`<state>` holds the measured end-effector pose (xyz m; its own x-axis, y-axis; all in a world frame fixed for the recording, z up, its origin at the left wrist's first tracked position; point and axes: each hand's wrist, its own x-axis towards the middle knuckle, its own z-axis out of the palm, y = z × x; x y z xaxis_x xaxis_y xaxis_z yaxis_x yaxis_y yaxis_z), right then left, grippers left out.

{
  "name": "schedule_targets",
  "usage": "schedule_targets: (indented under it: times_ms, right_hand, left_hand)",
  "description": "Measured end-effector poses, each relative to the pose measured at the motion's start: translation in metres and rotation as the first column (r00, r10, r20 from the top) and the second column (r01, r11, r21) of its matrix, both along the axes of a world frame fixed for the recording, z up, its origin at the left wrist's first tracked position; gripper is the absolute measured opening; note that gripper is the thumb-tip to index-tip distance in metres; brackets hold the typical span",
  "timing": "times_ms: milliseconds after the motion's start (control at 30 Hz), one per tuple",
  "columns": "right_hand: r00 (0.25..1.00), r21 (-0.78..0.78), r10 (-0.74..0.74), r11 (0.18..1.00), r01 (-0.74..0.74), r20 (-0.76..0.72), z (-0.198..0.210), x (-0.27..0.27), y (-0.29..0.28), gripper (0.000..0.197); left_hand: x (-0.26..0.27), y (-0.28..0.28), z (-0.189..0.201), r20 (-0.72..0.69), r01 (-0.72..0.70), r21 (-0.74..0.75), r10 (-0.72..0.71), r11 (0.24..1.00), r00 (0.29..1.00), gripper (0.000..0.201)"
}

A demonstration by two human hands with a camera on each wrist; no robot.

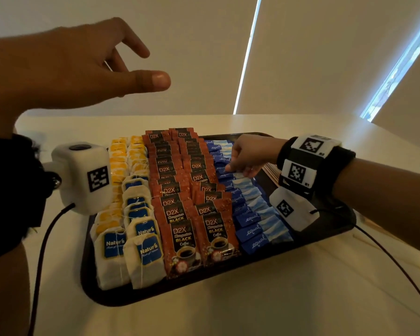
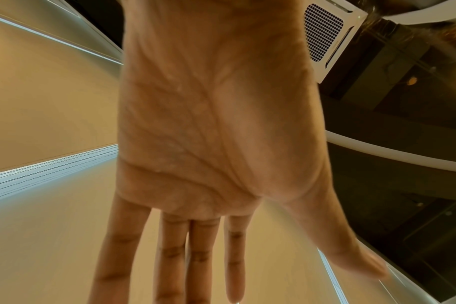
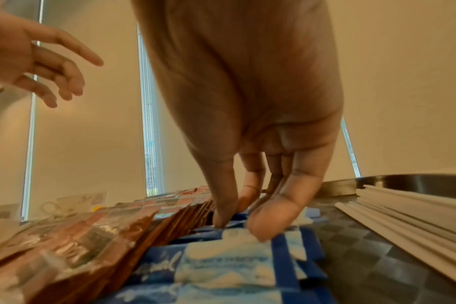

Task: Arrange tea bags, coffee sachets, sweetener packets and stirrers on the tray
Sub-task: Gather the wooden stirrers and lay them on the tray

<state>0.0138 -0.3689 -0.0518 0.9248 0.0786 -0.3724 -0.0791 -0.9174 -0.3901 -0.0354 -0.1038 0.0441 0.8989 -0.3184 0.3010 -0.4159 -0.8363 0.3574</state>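
Two hands worked over the dark rectangular tray (image 1: 100,291) on the pale surface (image 1: 228,316). The left hand (image 1: 66,69) hovered well above it, fingers (image 2: 203,257) straight and spread, holding nothing, probably kept clear of the rows. Below it stood two columns of white paper tea bags (image 1: 141,253), the near ones tagged blue and reading "Natur's", the far ones tagged yellow. Next came two overlapping columns of red-brown coffee sachets (image 1: 182,241) printed "D2X", "BLACK Coffee". Right of those, the right hand (image 1: 246,154) reached down, its fingertips (image 3: 263,224) pinching the edge of one blue-and-white sweetener packet (image 1: 238,175) in the single column of blue "equal" sweetener packets (image 1: 255,231), apparently squaring it with its neighbours so the shingled labels stayed readable. Just right of those fingers lay a bundle of pale slim stirrers (image 3: 403,214) on the tray floor. All four kinds looked already placed.
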Motion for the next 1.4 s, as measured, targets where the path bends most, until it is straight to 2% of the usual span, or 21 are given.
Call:
schedule_targets:
  times_ms: [233, 333, 400, 533, 633, 867, 933, 1033, 1133, 1400]
  right_hand:
    - [0.995, -0.024, 0.059, 0.998, -0.057, 0.075, 0.0, -0.002, 0.007, 0.019]
    - [0.982, 0.036, -0.049, 0.998, 0.043, 0.182, 0.011, 0.0, -0.003, 0.026]
    - [0.964, 0.014, -0.123, 0.992, 0.123, 0.234, 0.015, 0.002, -0.013, 0.033]
    - [0.979, -0.077, -0.168, 0.981, 0.178, 0.113, 0.01, 0.001, -0.02, 0.029]
    - [0.98, -0.121, -0.172, 0.976, 0.184, 0.102, 0.006, 0.0, -0.015, 0.033]
    - [0.981, 0.0, -0.189, 0.982, 0.189, 0.039, 0.01, 0.004, -0.008, 0.03]
    - [0.981, -0.018, -0.192, 0.981, 0.193, 0.039, 0.014, 0.003, -0.009, 0.027]
    - [0.978, -0.066, -0.208, 0.976, 0.209, 0.014, 0.015, 0.0, -0.013, 0.036]
    - [0.973, -0.069, -0.225, 0.973, 0.221, -0.053, 0.012, -0.003, -0.012, 0.042]
    - [0.96, 0.081, -0.276, 0.957, 0.279, -0.045, 0.012, -0.005, -0.006, 0.051]
  left_hand:
    - [0.001, 0.002, 0.0, 0.007, 0.003, 0.013, -0.003, 1.0, 1.0, 0.122]
    - [0.002, 0.004, 0.001, 0.0, -0.004, 0.02, 0.004, 1.0, 1.0, 0.123]
    - [0.002, 0.003, 0.001, -0.009, -0.004, 0.025, 0.004, 1.0, 1.0, 0.123]
    - [0.002, 0.003, 0.0, -0.005, 0.0, 0.013, 0.0, 1.0, 1.0, 0.118]
    - [0.002, 0.003, 0.0, -0.005, -0.002, 0.021, 0.002, 1.0, 1.0, 0.118]
    - [0.003, 0.004, -0.001, -0.016, -0.002, 0.015, 0.002, 1.0, 1.0, 0.122]
    - [0.003, 0.004, -0.001, -0.022, -0.005, 0.023, 0.005, 1.0, 1.0, 0.124]
    - [0.004, 0.003, -0.001, -0.023, -0.004, 0.034, 0.005, 0.999, 1.0, 0.13]
    - [0.003, 0.002, 0.0, -0.029, 0.004, 0.036, -0.003, 0.999, 1.0, 0.127]
    - [0.004, 0.004, -0.002, -0.034, 0.005, -0.011, -0.005, 1.0, 0.999, 0.121]
